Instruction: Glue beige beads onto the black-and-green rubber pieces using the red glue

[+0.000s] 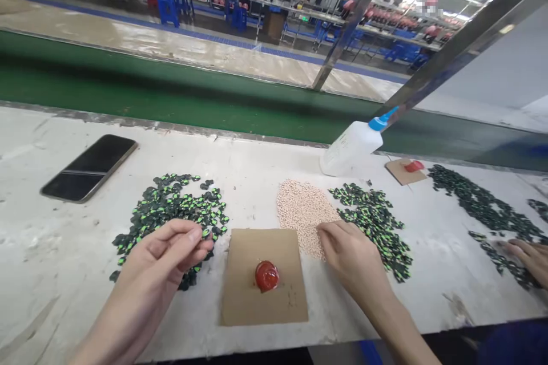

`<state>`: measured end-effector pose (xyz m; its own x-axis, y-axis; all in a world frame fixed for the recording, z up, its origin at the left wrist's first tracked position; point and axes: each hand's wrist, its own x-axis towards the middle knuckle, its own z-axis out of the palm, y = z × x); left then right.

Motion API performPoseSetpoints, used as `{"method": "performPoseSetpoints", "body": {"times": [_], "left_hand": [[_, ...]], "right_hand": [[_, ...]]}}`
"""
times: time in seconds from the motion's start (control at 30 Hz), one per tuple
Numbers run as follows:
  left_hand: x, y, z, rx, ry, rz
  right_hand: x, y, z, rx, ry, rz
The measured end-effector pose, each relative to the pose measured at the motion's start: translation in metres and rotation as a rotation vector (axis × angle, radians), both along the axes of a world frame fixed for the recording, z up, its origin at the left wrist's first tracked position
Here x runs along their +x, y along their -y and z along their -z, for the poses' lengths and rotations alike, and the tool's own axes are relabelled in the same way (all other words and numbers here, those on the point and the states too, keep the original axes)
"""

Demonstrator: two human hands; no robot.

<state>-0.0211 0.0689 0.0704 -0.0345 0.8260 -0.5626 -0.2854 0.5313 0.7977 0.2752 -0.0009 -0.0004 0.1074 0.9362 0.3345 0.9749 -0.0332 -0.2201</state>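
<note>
My left hand (171, 254) hovers over the near edge of a pile of small black-and-green parts (171, 205), fingers pinched together on something I cannot make out. My right hand (349, 254) rests at the edge of a heap of tiny beige beads (302, 208), fingertips curled down onto them; what they hold is hidden. Between my hands lies a brown cardboard square (265, 296) with a blob of red paste (267, 275) on it. A second pile of black-and-green parts (377, 222) lies right of the beads.
A dark phone (89, 167) lies at the left. A white squeeze bottle with a blue tip (355, 145) leans behind the beads. Another person's hand (528, 259) works a dark pile (479, 202) at the right, near a second cardboard piece with a red blob (406, 170). A green conveyor belt (128, 91) runs behind.
</note>
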Motion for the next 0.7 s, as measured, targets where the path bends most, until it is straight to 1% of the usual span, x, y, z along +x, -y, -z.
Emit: {"method": "performPoseSetpoints", "body": {"times": [0.13, 0.2, 0.3, 0.4, 0.47, 0.57, 0.7], "left_hand": [[0.004, 0.018, -0.001, 0.137, -0.109, 0.034], [0.006, 0.025, 0.000, 0.158, -0.143, 0.058], [0.011, 0.032, 0.000, 0.174, -0.144, 0.105], [0.020, 0.037, -0.004, 0.195, -0.124, 0.111], [0.028, 0.041, -0.006, 0.228, -0.112, 0.126], [0.043, 0.050, -0.003, 0.337, -0.106, 0.212], [0.062, 0.060, 0.009, 0.558, -0.117, 0.352]], "right_hand": [[-0.001, 0.000, -0.011, 0.009, -0.174, 0.039], [0.002, 0.001, -0.017, 0.008, -0.277, 0.062], [0.006, 0.002, -0.024, 0.007, -0.432, 0.123], [0.010, 0.004, -0.026, 0.007, -0.604, 0.185], [0.011, 0.007, -0.027, -0.004, -0.742, 0.203], [0.006, 0.014, -0.033, -0.022, -0.961, 0.190], [-0.012, 0.023, -0.043, -0.025, -1.205, 0.120]]}}
